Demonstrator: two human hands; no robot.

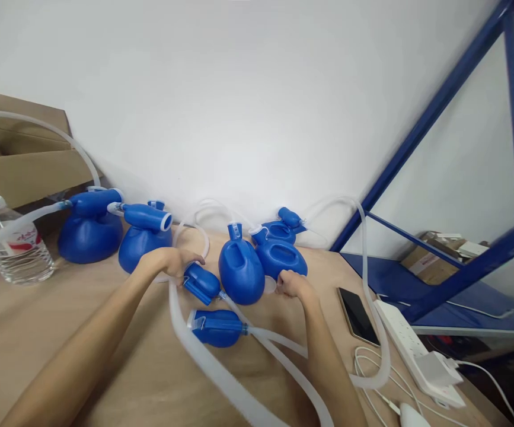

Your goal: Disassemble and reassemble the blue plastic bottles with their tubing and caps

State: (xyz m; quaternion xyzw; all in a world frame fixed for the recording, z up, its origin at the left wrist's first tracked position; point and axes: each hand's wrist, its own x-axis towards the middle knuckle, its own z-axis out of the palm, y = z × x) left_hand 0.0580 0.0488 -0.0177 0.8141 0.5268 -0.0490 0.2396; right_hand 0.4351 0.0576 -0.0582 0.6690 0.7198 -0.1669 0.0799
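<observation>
Blue spout (203,282) in left fingers (191,257), right fingers (285,281) curled

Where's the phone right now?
Head view, right side: the phone lies on the table, to the right of the right hand, with a pale hose running between it and the white power strip.

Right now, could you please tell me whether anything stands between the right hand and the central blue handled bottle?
Yes, a translucent disc shows in the gap between the right hand and the central blue handled bottle.
</observation>
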